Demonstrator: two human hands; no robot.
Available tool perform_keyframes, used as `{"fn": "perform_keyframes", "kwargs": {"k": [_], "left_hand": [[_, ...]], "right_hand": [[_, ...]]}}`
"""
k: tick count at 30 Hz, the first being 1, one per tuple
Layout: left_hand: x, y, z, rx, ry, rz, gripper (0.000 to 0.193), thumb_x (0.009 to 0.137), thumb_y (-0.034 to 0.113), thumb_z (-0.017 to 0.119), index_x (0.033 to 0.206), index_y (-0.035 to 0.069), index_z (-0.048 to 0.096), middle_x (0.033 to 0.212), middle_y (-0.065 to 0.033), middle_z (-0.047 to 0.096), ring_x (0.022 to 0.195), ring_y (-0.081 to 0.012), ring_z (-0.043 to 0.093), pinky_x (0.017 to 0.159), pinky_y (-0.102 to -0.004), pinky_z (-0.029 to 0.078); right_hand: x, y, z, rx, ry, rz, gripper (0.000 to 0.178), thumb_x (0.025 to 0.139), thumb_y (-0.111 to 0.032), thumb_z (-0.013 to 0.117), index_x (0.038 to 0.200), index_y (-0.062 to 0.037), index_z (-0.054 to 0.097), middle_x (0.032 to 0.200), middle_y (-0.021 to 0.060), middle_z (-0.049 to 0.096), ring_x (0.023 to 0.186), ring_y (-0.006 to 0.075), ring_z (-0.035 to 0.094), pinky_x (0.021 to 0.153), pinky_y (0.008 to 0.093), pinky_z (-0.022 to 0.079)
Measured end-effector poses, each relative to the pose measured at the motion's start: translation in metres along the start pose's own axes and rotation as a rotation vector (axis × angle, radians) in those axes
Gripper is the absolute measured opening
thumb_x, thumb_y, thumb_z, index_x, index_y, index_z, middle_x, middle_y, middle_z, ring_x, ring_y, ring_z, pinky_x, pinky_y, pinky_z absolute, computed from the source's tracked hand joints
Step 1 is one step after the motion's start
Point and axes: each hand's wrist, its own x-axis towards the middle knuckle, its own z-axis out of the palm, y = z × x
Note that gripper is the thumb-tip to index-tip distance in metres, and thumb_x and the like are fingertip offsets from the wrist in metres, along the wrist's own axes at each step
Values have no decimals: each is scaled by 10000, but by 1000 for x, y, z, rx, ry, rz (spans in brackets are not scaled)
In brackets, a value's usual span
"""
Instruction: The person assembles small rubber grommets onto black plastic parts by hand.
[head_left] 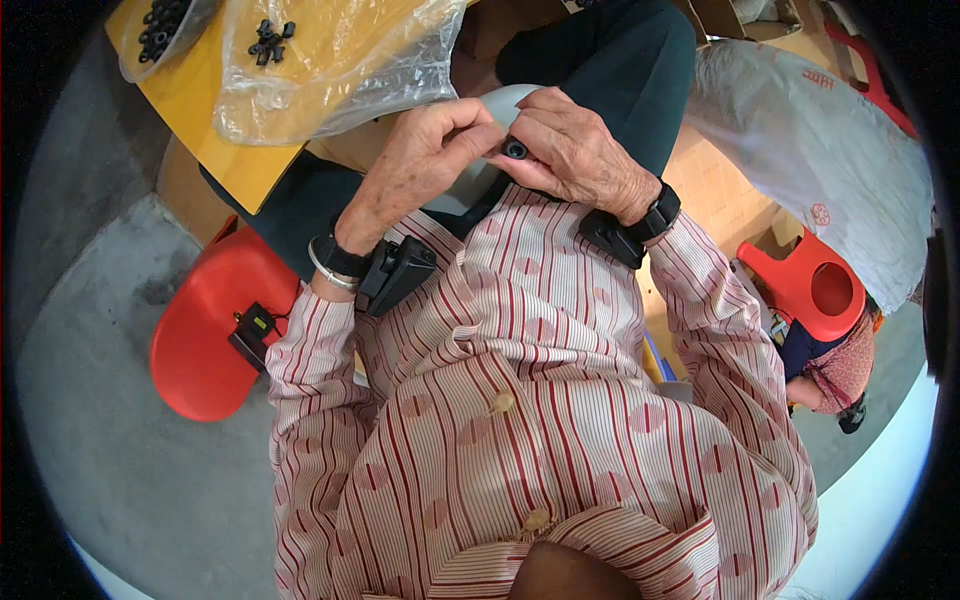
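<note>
My right hand (577, 150) pinches a small black ring-ended cylindrical part (515, 149) between thumb and fingers, its round open end facing up. Close against it, my left hand (432, 155) has its thumb and forefinger pressed together. What those fingertips hold, if anything, is too small to make out. Both hands meet above my lap, over a pale grey smooth surface (468, 188), partly hidden by them. To the upper left, a small heap of similar black parts (268, 44) lies on a clear plastic bag (345, 95).
A yellow table (215, 125) holds the bag and a clear tub (196, 38) of black parts. A red chair (215, 330) stands at left, a red stool (815, 285) at right. Beyond it lies a big whitish plastic sack (810, 140). Part of another person (840, 375) shows at right.
</note>
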Motion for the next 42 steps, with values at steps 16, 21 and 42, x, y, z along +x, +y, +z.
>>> {"fn": "perform_keyframes", "kwargs": {"k": [16, 21, 42], "left_hand": [[-4, -10, 3, -16, 38, -26, 209, 901, 200, 566, 866, 0, 618, 740, -27, 609, 697, -80, 526, 642, -234, 429], [-5, -9, 6, -51, 44, -45, 226, 906, 217, 568, 878, 0, 624, 751, -23, 617, 700, -78, 525, 644, -235, 429], [-27, -29, 8, 44, 24, -146, 164, 860, 146, 596, 852, -17, 605, 700, -41, 572, 632, -97, 495, 583, -256, 411]], "right_hand": [[6, -9, -8, 116, 40, 11, 270, 749, -197, 734, 731, 6, 556, 638, 115, 482, 666, 293, 545, 827, 397, 489], [6, -8, -10, 97, 70, -4, 269, 742, -190, 739, 723, 5, 554, 643, 114, 489, 656, 290, 542, 838, 409, 490], [9, 78, -90, -806, -55, 411, 305, 851, -357, 599, 779, -64, 557, 710, 120, 602, 748, 296, 597, 697, 420, 466]]}}
